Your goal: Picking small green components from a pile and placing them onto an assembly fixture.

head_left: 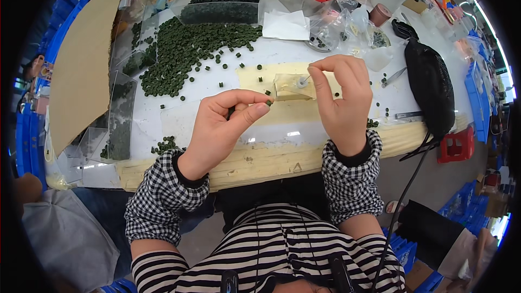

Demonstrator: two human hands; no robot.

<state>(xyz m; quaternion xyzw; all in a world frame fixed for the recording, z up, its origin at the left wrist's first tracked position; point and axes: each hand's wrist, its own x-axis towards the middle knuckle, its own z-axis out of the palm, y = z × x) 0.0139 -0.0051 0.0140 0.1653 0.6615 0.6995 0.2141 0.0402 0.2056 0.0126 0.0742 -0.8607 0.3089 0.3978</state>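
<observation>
Left hand (pixel 220 127) pinches a green bead (pixel 269 102) just short of the block (pixel 293 87), right hand (pixel 342 95) clamped on the pin (pixel 304 80) — best to keep that pin dead steady.

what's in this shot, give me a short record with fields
left hand: pinching a small green bead at its fingertips
right hand: holding a thin pin over a pale block
bead pile: loose on the white table, upper left
trays: clear, holding more beads, at the far edge
black bag: right of the hands
</observation>
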